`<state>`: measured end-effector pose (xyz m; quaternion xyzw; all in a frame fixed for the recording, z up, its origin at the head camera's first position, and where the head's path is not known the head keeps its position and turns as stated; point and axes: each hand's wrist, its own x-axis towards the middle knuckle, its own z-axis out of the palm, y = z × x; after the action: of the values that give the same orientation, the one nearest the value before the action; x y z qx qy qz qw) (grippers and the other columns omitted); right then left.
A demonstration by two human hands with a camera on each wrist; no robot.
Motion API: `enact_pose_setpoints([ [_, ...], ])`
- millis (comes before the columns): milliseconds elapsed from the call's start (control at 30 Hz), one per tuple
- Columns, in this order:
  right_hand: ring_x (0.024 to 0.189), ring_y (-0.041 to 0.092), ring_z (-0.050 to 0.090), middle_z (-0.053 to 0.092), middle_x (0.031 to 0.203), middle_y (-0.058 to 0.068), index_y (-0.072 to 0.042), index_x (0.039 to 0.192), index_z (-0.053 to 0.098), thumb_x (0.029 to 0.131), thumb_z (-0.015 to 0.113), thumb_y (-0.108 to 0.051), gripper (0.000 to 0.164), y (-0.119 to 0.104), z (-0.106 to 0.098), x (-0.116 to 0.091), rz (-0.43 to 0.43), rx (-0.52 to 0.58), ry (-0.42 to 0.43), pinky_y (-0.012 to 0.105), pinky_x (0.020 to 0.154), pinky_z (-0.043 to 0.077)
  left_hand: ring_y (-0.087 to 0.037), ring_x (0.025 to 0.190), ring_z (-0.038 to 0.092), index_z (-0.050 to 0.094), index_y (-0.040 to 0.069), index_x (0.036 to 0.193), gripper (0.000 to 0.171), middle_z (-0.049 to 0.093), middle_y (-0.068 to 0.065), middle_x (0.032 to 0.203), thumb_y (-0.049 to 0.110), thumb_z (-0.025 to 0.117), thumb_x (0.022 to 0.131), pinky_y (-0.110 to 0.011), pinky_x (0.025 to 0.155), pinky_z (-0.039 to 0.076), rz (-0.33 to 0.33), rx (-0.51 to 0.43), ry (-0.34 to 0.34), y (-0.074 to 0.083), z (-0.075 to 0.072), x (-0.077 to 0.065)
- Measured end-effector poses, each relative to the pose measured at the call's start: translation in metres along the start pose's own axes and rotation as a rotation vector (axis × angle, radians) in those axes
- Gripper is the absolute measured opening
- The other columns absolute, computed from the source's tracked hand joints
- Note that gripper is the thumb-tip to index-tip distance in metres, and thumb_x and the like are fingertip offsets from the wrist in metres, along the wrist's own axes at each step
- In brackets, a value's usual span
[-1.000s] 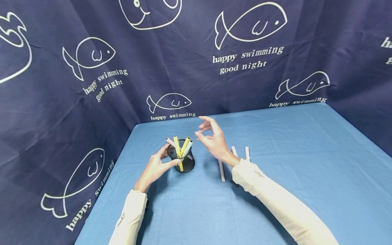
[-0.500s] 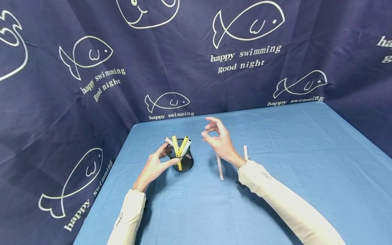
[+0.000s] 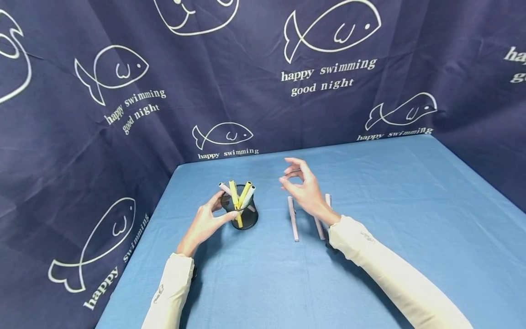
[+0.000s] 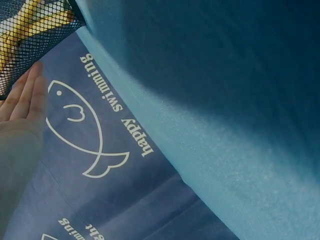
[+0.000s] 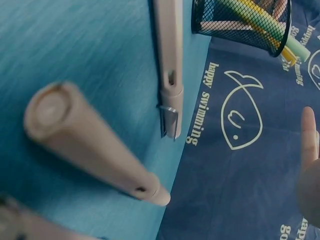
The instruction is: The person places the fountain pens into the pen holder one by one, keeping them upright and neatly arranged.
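Note:
A black mesh pen holder [image 3: 249, 220] stands on the blue cloth, with several pens leaning in it: yellow pens [image 3: 233, 192], a mint pen [image 3: 248, 196] and a pink pen [image 3: 224, 188]. My left hand [image 3: 205, 224] holds the holder from the left, thumb on its near side and fingers behind. In the left wrist view, fingertips lie along the mesh wall [image 4: 45, 37]. My right hand [image 3: 306, 189] hovers with nothing in it, fingers loosely bent and thumb apart. Below it lie pale pink pens, one [image 3: 293, 219] nearest the holder, another [image 3: 318, 227] under the wrist, a third [image 3: 328, 199] partly hidden.
The blue cloth-covered table [image 3: 263, 283] meets a navy curtain [image 3: 263, 68] with white fish drawings at the back and sides. A second pen [image 5: 95, 145] looms close to the right wrist camera.
My right hand has moved rightward, away from the pen holder and over the loose pens, uncovering the nearest one. My left hand stays on the holder; the head view shifts slightly.

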<state>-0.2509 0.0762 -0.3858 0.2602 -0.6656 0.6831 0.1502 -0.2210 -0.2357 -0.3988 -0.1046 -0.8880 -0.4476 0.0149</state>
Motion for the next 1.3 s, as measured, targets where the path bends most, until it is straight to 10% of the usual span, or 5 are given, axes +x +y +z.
enact_pose_setpoints([
  [1300, 0.098, 0.023, 0.063, 0.053, 0.112, 0.021, 0.004, 0.145, 0.047, 0.097, 0.068, 0.005, 0.052, 0.004, -0.054, -0.019, 0.122, -0.095, 0.006, 0.04, 0.078, 0.062, -0.035, 0.129, 0.058, 0.046, 0.018, 0.156, 0.087, 0.065, -0.008, 0.138, 0.051, 0.084, 0.085, -0.058, 0.107, 0.043, 0.035, 0.002, 0.003, 0.001, 0.001, -0.002],
])
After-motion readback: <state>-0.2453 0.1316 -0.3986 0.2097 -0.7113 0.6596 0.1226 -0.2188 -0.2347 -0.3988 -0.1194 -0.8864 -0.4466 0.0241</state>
